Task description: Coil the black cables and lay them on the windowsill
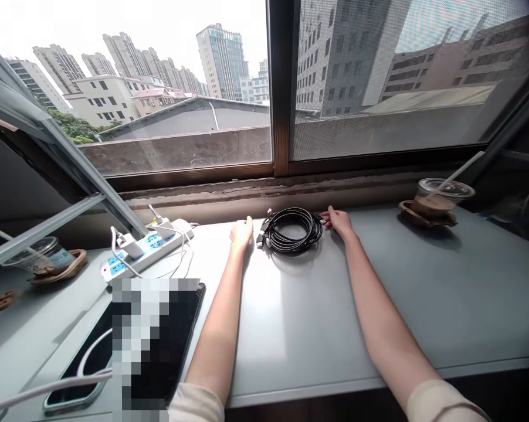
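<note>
Beige sleeves (438,401) | left hand (241,234) beside black cable coil (293,246), finger spread unclear | right hand (338,221) half-open, contact unclear

Cable (291,246) on table (308,328), cup (438,199) right (window (282,88) behind)

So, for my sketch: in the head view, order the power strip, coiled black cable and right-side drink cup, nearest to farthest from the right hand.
1. Coiled black cable: left of the right hand.
2. Drink cup: farther right.
3. Power strip: far left.
</note>
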Demonstrator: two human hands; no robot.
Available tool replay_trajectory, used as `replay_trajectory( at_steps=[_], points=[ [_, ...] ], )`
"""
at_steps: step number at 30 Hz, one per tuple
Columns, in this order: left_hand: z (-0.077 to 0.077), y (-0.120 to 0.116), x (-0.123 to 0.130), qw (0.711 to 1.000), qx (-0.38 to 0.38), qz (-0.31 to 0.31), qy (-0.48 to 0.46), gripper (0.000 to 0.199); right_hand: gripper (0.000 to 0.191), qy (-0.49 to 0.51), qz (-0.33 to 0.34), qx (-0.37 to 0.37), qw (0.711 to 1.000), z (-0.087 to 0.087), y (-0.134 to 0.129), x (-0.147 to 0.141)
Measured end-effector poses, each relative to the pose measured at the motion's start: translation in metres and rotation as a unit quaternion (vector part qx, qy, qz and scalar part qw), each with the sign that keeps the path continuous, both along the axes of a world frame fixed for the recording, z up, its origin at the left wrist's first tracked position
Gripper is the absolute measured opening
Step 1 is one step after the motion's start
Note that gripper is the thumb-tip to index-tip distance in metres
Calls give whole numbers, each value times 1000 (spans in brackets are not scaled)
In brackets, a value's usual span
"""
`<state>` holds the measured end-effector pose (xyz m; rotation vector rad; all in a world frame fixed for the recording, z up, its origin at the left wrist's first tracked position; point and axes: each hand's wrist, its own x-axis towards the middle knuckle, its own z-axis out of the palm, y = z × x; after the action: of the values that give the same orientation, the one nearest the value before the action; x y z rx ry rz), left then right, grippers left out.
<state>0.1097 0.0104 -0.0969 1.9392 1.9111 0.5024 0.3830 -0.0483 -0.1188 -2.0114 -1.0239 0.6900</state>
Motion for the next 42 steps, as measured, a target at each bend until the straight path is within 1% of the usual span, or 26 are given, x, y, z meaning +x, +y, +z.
replay_trajectory(
  at_steps=[2,3,6,9,12,14,16,18,20,21,22,24,25,27,29,31,34,38,40,42],
  points=[
    [-9,-1,-2,1000,13,16,14,54,49,-17,-25,3,1000,-6,-1,-2],
    [-12,-2,-1,999,21,17,18,54,44,-29,-37,4,999,-8,0,-4],
    [-18,-4,3,999,39,4,19,52,38,-67,-67,7,995,-10,1,-12],
    [-18,-6,6,999,49,-1,11,51,37,-77,-73,21,994,-8,1,-17],
    [-11,-7,6,998,60,18,-10,52,50,-43,-58,39,997,0,-1,-15],
    [0,-8,9,996,77,37,-25,50,56,-9,-40,52,998,8,-4,-10],
    [15,-10,16,993,104,45,-37,48,53,15,-25,63,998,20,-8,-4],
    [31,-16,28,989,135,23,-47,46,48,29,-10,60,998,33,-13,0],
    [41,-25,44,986,154,-27,-58,46,48,46,20,35,998,46,-17,2],
    [42,-31,52,983,159,-61,-62,47,50,55,37,15,998,51,-18,1],
    [42,-38,60,980,160,-99,-65,50,51,62,54,-6,997,56,-19,-1],
    [34,-51,75,972,144,-180,-47,60,53,69,76,-40,994,63,-20,-8],
    [28,-56,80,969,131,-210,-22,66,53,67,81,-50,993,65,-19,-12],
    [17,-63,87,960,125,-249,37,73,51,54,87,-58,993,68,-17,-20],
    [10,-63,88,952,123,-271,71,75,47,39,92,-64,993,70,-16,-25],
    [10,-60,85,949,96,-291,77,79,42,30,99,-75,992,73,-17,-27],
    [23,-54,78,945,45,-313,81,94,35,23,101,-90,991,77,-19,-27],
    [43,-57,68,942,10,-307,134,114,25,8,84,-94,992,81,-22,-24],
    [48,-61,65,936,-34,-305,173,124,22,-3,75,-94,993,81,-21,-24],
    [47,-64,65,927,-58,-312,201,128,19,-22,64,-98,993,82,-21,-27]
  ],
)
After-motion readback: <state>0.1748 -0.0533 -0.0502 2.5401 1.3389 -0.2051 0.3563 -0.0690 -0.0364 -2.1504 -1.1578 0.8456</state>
